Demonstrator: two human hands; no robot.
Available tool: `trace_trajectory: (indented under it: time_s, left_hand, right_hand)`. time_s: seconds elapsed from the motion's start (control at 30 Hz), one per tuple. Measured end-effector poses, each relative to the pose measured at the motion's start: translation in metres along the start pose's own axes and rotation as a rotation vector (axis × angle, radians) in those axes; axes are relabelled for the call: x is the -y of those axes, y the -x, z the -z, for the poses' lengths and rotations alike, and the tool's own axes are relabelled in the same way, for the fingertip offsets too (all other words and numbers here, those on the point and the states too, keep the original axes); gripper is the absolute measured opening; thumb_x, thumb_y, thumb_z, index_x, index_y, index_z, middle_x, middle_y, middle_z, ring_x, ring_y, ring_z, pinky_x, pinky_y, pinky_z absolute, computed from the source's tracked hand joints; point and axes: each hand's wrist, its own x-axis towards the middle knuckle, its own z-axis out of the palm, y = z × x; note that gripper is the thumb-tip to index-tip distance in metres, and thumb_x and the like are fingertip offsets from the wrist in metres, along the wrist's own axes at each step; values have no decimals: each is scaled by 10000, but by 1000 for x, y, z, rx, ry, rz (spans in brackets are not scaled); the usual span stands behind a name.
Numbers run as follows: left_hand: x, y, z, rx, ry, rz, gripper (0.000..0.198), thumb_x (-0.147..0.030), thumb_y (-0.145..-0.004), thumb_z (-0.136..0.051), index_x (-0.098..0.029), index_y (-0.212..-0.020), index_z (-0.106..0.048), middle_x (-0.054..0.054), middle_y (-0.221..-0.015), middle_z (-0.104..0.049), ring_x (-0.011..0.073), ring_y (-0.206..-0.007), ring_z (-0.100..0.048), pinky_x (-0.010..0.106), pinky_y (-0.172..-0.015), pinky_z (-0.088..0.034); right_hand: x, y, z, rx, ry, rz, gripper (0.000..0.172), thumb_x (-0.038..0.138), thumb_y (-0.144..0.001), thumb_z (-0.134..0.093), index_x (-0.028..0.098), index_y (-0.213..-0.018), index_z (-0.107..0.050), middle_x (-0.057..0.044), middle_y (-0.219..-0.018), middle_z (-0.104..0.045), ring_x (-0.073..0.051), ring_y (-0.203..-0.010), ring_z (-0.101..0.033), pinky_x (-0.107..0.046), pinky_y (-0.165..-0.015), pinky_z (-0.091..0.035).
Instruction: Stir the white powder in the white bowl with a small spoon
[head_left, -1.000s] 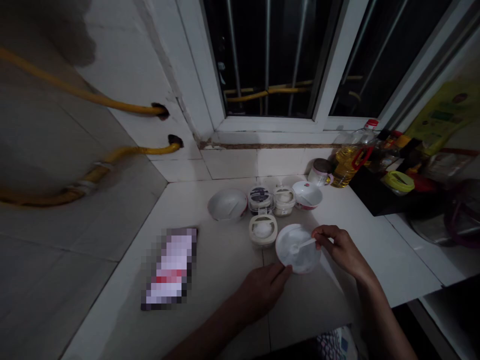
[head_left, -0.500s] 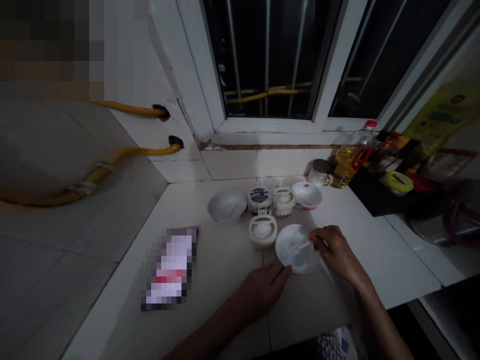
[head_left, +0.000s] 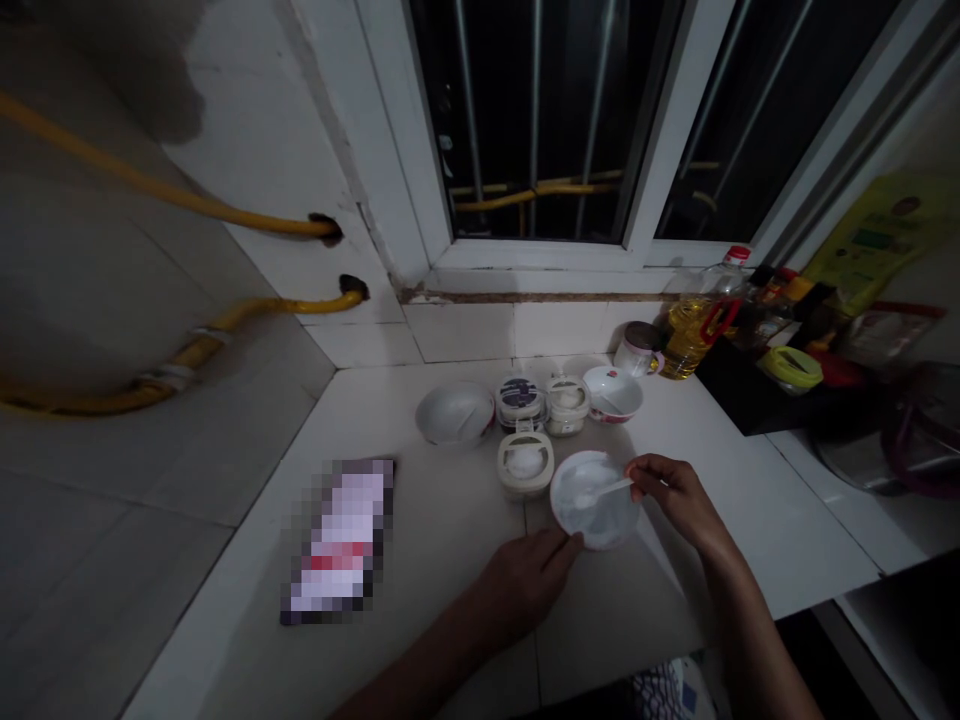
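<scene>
My left hand (head_left: pixel 531 578) grips the near-left rim of a small white bowl (head_left: pixel 613 522) on the counter, fingers closed. In my right hand (head_left: pixel 673 497), pinched by the handle, is a white spoon (head_left: pixel 613 487). Its head rests inside the bowl, amid pale, whitish contents I cannot identify. Just left of the bowl stands a seasoning jar (head_left: pixel 526 465) with a pale lid. Two more lidded jars, one with a dark top (head_left: pixel 520 395) and one pale (head_left: pixel 568 402), sit close behind it.
A wide bowl (head_left: pixel 433 418) and another white bowl (head_left: pixel 616 383), each with a spoon, flank the jars. A blurred phone-like slab (head_left: pixel 341 540) lies left. Behind right stand a lidded mug (head_left: pixel 637 350), an oil bottle (head_left: pixel 686 335) and several condiments. Yellow pipes (head_left: pixel 247 303) run along the left wall.
My right hand has shifted slightly right, and the spoon now lies at a flatter angle, showing more of its handle. The left hand stays on the bowl rim.
</scene>
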Motion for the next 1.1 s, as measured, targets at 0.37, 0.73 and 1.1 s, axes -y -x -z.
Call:
trace_trajectory:
  time_s: [0.37,0.73,1.1]
  left_hand:
    - [-1,-3,1,-16,2,-3,229,-100,-942,-371,-68,-1111,-522,77,-778,-642,146,-646,-617,230,-537,-514]
    - [-1,-2,3,-15,19,-13,237,-79,-923,-382,-51,-1108,-527,100,-797,-651,161,-676,-637,246,-553,-537]
    - [-1,-1,-1,-17,9,2,248,-104,-942,-362,-68,-1111,-540,93,-799,-652,156,-679,-636,233,-554,-526]
  right_hand:
    - [-4,-8,6,-83,-238,-31,263,422,-666,-659,161,-690,-646,14,-520,-576,-148,-559,-522,-296,-669,-405]
    - [-15,-7,2,-115,-119,9,310,474,-702,-633,164,-702,-646,4,-529,-581,-161,-578,-523,-310,-660,-416]
    - [-9,-5,3,-113,-254,-24,297,458,-664,-677,165,-685,-636,9,-522,-569,-154,-556,-515,-308,-657,-419]
